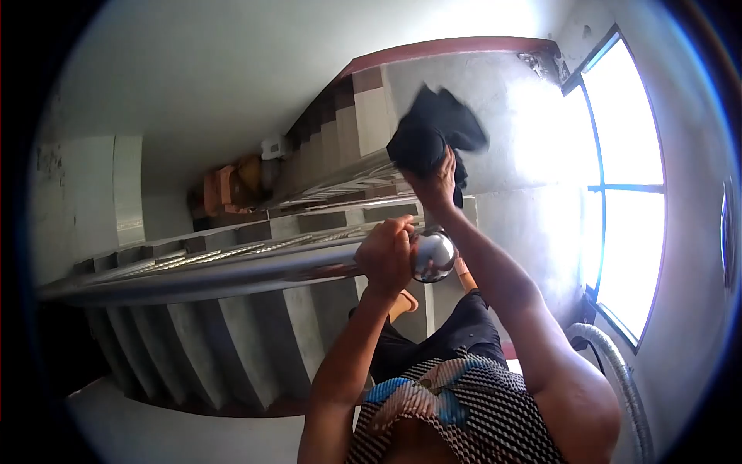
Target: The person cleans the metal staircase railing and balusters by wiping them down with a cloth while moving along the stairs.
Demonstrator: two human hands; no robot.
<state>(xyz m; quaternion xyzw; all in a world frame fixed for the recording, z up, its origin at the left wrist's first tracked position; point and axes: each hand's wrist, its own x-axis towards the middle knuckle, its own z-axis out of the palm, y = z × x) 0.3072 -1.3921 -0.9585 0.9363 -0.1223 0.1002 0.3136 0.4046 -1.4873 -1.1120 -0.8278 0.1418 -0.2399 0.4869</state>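
My left hand (pixel 386 251) is closed around the metal handrail (pixel 255 274), close to its end. Just to the right of that hand, a shiny metal ball (pixel 433 257) caps the post. Farther forward, my right hand (pixel 434 182) grips a bunched black cloth (pixel 421 139), held above the rail with loose folds hanging past the fingers. The cloth's edges look blurred, and it hides part of my right fingers.
Concrete stairs (pixel 247 348) run down on the near left, and another flight (pixel 340 131) lies beyond the railing. Brownish boxes (pixel 219 192) sit at the far left. A bright window (pixel 622 178) and a pale corrugated hose (pixel 618 363) are on the right.
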